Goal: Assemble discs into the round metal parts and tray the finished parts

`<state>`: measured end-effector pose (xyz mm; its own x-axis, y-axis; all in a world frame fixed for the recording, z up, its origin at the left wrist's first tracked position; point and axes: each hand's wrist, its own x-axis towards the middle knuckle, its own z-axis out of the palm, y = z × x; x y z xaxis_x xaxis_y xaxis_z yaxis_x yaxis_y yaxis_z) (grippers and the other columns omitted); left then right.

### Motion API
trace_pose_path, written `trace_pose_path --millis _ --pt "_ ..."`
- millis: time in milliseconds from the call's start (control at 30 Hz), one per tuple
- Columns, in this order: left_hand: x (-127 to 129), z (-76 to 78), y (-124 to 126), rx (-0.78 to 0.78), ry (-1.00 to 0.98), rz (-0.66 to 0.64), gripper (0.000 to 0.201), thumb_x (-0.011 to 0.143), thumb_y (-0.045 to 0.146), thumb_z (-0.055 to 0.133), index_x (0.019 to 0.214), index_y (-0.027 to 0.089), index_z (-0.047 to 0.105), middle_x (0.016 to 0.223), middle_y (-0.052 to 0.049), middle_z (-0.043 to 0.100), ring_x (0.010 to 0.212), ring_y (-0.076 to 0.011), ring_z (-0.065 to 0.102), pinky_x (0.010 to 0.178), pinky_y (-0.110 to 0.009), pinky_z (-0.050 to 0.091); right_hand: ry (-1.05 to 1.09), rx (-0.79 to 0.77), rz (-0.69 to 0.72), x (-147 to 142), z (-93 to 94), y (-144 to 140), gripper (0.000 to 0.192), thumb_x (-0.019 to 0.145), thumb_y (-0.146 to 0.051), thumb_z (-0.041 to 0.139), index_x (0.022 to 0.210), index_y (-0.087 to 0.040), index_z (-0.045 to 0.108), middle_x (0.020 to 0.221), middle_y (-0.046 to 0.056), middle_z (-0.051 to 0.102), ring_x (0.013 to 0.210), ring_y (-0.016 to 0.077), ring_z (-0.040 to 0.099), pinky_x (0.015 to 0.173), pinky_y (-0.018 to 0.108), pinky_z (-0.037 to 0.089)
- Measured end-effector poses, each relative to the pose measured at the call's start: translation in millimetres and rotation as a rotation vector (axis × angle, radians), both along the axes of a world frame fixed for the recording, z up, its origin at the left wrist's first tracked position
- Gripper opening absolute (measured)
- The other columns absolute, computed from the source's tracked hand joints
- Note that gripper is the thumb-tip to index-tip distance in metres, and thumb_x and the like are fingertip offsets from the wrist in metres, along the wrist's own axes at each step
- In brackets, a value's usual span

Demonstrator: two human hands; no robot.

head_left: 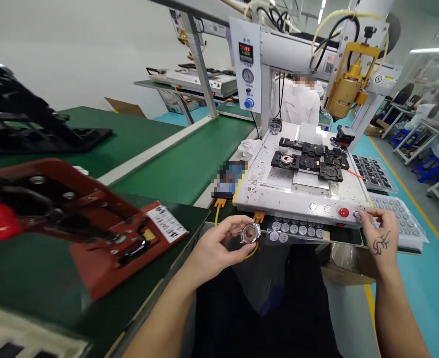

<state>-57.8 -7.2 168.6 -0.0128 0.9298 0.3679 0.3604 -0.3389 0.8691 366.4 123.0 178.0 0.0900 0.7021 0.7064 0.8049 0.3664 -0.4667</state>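
My left hand [215,244] holds a small round metal part [250,232] between thumb and fingers, in front of the white machine base [279,196]. My right hand [380,232] reaches to the base's front right corner, fingertips on a silver button [357,214] beside the red button [344,212]. On the machine's bed lie several black fixture blocks [311,161]; one of them [285,159] carries a round part. A yellow dispensing head [345,84] hangs above the bed's right rear.
A clear tray of round parts [296,229] sits under the machine's front edge, more trays [404,219] at right. A red toggle-clamp jig [92,219] stands on the green bench at left. A person in white [301,102] works behind the machine. Green conveyor [189,159] runs alongside.
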Motion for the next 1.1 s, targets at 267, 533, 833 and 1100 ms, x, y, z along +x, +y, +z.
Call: trace_pose_path --millis 267,533,833,1100 --pt "42.6 -47.8 24.3 -0.159 0.139 -0.29 0.041 0.083 0.026 0.081 0.121 0.022 0.067 0.132 -0.011 0.077 0.127 -0.027 0.073 0.111 -0.045 0.058 0.023 -0.018 0.229 -57.0 -49.1 -34.2 0.015 0.104 -0.038 0.067 0.098 -0.024 0.065 0.095 0.009 0.067 0.091 0.0283 0.064 0.086 0.045 0.053" --pt "46.6 -85.5 56.2 -0.194 0.232 -0.377 0.037 0.083 0.026 0.082 0.115 0.024 0.063 0.149 -0.011 0.07 0.153 -0.0299 0.054 0.137 -0.054 0.022 -0.159 -0.288 0.765 -147.8 -99.0 -38.6 0.022 0.107 -0.02 0.058 0.122 -0.021 0.074 0.108 0.012 0.072 0.104 0.0285 0.067 0.096 0.044 0.058" --pt "43.0 -74.1 61.0 -0.374 0.176 -0.352 0.042 0.079 0.032 0.083 0.118 0.021 0.071 0.148 -0.012 0.07 0.145 -0.0341 0.061 0.121 -0.044 0.046 -0.207 -0.22 0.765 -141.1 -124.3 -24.7 0.027 0.109 -0.026 0.058 0.126 -0.02 0.077 0.11 0.015 0.073 0.1 0.0311 0.064 0.091 0.048 0.057" --pt "41.5 -78.6 63.3 -0.351 0.156 -0.395 0.039 0.079 0.028 0.084 0.116 0.023 0.071 0.154 -0.014 0.067 0.162 -0.0334 0.041 0.133 -0.053 0.028 -0.028 -0.211 0.814 -130.6 -145.8 -46.9 0.017 0.104 -0.027 0.065 0.1 -0.025 0.081 0.099 0.01 0.08 0.09 0.0265 0.073 0.081 0.044 0.057"
